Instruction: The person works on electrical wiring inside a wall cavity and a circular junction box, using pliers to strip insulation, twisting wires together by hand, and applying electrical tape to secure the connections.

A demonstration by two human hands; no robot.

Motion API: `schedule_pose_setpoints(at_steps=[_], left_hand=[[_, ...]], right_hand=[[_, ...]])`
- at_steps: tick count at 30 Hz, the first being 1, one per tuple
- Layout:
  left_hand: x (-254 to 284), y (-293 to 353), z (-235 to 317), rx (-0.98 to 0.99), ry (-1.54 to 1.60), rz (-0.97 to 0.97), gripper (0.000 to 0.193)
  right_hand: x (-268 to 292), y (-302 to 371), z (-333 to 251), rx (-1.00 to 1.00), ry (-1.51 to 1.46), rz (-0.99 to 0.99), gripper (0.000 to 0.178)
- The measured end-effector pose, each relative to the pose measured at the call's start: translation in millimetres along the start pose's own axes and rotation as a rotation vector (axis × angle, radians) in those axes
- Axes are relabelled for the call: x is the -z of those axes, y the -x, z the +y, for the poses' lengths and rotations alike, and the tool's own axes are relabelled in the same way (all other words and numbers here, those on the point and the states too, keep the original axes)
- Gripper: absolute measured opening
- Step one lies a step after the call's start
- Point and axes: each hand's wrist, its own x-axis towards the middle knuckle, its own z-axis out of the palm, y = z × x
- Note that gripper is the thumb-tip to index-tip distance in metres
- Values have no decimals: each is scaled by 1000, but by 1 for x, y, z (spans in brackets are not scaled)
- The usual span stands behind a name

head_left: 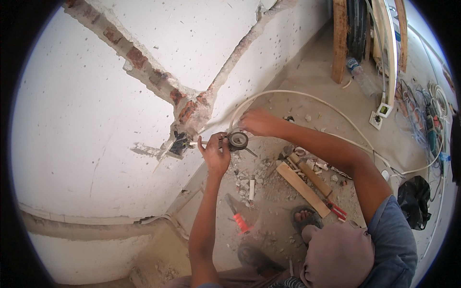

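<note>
My left hand point(214, 157) is closed beside the wall, its fingers on a roll of black electrical tape point(245, 145). A thin, dark rod-like piece sticks out below the roll. My right hand point(260, 123) is just above and right of the roll, fingertips pinched together; what they hold is too small to make out. A white cable point(307, 94) rises beside my right fingertips and arcs over to the right across the floor. Left of my left hand, a short white tube end point(193, 143) and a dark box point(179, 143) with wires sit in the broken wall.
Chiselled channels point(137, 57) cut the white wall. On the rubble-strewn floor lie an orange-handled tool point(241, 222), a white tube piece point(251, 189), a wooden strip point(301, 188) and a red tool point(337, 211). Rightward are a plastic bottle point(363, 80), a black bag point(414, 201) and coiled cables point(438, 98).
</note>
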Motion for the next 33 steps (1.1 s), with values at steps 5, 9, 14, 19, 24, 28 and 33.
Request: schedule_pose_setpoints(at_steps=[5,9,14,19,24,28,33], left_hand=[[-3,0,-1,45,-22,11,8],[-7,-7,2,4,-2,37,8],[-1,0,-2,68,-2,39,9],[1,-6,2,82,34,35,11],[14,5,7,97,-60,96,14],[5,17,6,209,-20,188,14],[-16,26,-11,236,130,343,15]], right_hand=[[-19,27,8,45,-195,11,10],[-9,26,12,-8,-191,46,12],[54,7,-52,-93,-303,96,22],[28,19,-54,18,-202,94,34],[47,24,-49,63,-220,15,36],[63,3,-58,227,-193,-114,31],[62,-75,-75,-37,-783,-512,35]])
